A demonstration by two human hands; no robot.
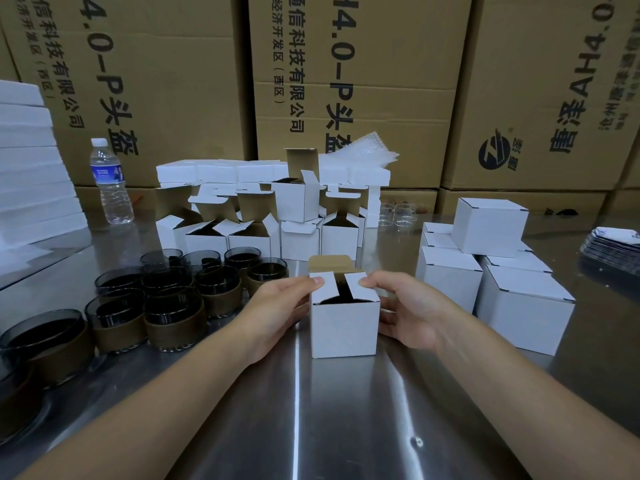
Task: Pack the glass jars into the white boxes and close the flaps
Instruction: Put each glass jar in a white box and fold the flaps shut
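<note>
White box (343,323) between our hands — left hand (277,306) and right hand (407,306) grip its sides, thumbs (317,281) pressing side flaps (360,285) inward; lid flap (329,263) upright behind it.

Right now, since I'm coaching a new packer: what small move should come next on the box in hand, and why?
Probably press both side flaps flat. The left hand and right hand hold the white box, thumbs on flaps only half down; the jar shows between them, and the rear flap stands upright.
</note>
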